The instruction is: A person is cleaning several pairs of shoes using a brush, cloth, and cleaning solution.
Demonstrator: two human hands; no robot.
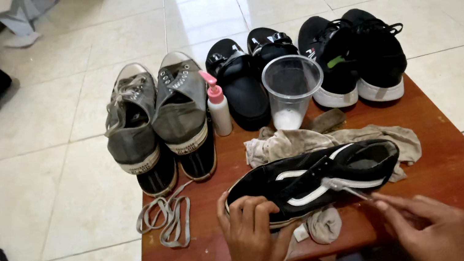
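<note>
Pinching a thin brush handle point(347, 188), the right hand's point(431, 229) fingers are closed on it, bristle end at the black shoe point(314, 179); the left hand point(252, 239) clamps the toe. That shoe lies on a rag point(333, 139) at the table's point(462, 174) front edge, so hard scrubbing could likely push it off, or tip the plastic cup point(292, 90) behind.

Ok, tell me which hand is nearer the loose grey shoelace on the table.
Left. The left hand grips the black sneaker just right of the grey shoelace; the right hand is beyond the sneaker, holding a thin tool.
</note>
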